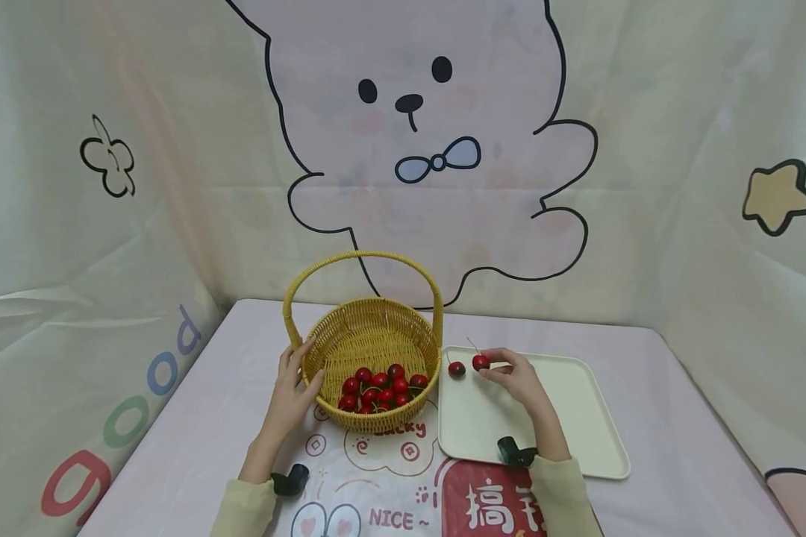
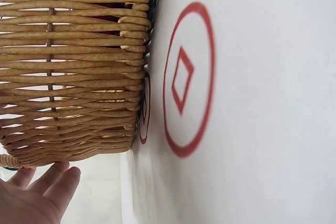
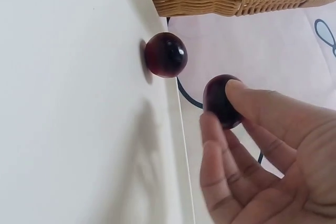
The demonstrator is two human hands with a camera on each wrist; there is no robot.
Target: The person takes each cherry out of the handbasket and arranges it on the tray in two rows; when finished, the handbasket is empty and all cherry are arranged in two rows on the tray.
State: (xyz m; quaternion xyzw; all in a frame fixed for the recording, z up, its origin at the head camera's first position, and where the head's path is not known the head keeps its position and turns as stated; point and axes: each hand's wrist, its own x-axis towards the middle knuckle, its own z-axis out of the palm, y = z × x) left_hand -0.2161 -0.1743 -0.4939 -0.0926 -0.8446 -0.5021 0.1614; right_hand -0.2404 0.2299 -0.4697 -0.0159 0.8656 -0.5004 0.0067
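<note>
A red cherry [image 1: 480, 362] is pinched between the thumb and fingers [image 3: 247, 100] of the right hand [image 1: 519, 379], just above the far left corner of the cream tray [image 1: 578, 440]. A second cherry [image 1: 457, 368] is seen lying on the tray just beside it. The yellow basket [image 1: 376, 339], filled with more cherries [image 1: 379, 389], is touched on its side by the left hand [image 1: 294, 389], fingers straight and close together. Everything is set on the counter [image 1: 678, 447].

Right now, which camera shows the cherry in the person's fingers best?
The right wrist view: the dark red round cherry fills the frame, pinched by the right hand just off the cream plastic tray. The head view shows it small, with its stem. The left wrist view shows only the yellow woven basket.
</note>
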